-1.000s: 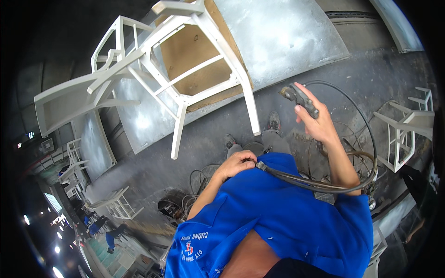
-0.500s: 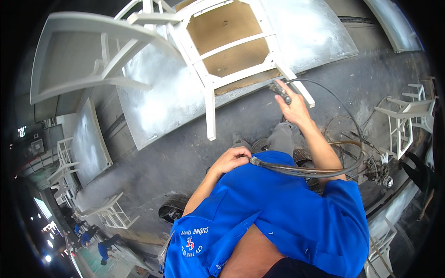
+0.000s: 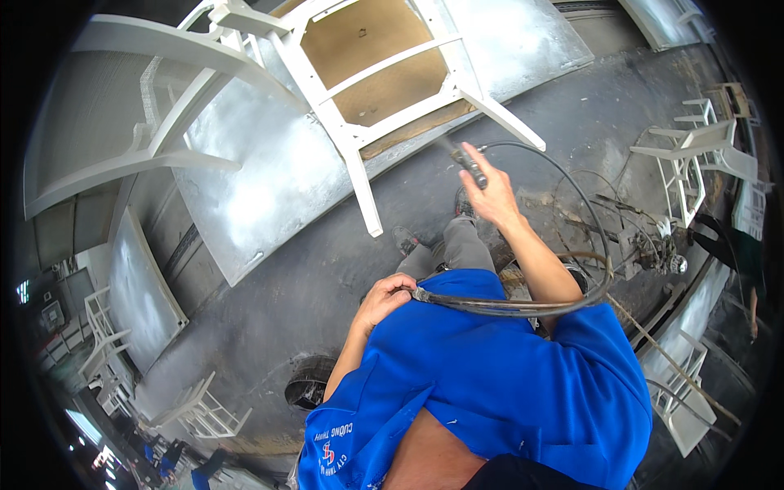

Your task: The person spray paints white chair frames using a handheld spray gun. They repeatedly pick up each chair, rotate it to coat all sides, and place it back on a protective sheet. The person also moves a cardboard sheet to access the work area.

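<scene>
My right hand (image 3: 494, 196) is closed around a small dark spray gun (image 3: 470, 167), its nozzle toward a white chair frame (image 3: 408, 116). A pale blur shows just ahead of the nozzle. From the gun a thin dark hose (image 3: 563, 170) curves round past my right forearm to my waist. My left hand (image 3: 382, 302) grips the gathered hoses (image 3: 506, 308) in front of my blue shirt. The chair frame stands ahead with its legs toward me; a brown board (image 3: 359, 45) shows through its seat opening. More white curved chair parts (image 3: 175, 159) rise at upper left.
Beneath the chair lies a large paint-smeared metal sheet (image 3: 245, 184). A dark bucket (image 3: 309, 384) is by my left elbow. Tangled hoses and equipment (image 3: 637, 245) lie at right. White chairs stand at right (image 3: 682, 159) and lower left (image 3: 204, 408). Other people are in the background.
My right hand and the spray gun have shifted left and slightly down in the picture. The view has turned, so the chair sits farther left. Both hands keep their holds.
</scene>
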Motion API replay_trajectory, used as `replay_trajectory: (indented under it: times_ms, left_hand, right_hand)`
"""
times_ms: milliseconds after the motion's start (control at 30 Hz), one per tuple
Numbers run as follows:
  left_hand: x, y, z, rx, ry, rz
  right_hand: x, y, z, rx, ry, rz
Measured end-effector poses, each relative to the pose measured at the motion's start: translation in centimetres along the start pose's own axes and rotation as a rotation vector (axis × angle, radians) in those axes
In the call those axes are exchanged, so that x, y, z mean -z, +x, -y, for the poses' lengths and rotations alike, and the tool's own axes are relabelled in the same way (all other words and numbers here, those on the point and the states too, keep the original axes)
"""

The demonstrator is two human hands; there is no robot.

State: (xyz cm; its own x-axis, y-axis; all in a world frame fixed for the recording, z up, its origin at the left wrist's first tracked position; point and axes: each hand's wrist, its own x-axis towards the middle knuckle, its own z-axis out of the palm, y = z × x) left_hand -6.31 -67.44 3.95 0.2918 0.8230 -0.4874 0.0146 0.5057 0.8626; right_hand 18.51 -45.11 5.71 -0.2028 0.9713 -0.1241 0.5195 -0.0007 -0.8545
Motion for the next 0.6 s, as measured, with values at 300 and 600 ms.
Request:
replay_trajectory:
  times_ms: [300, 600]
  left_hand:
    - [-1.5, 4.7, -3.8, -0.025, 0.225, 0.103]
    - [-2.6, 6.2, -3.8, -0.066, 0.056, 0.111]
  right_hand:
    - [10.2, -2.3, 5.4, -0.095, 0.146, -0.199]
    - [10.1, 0.8, 14.2, 0.394, 0.134, 0.085]
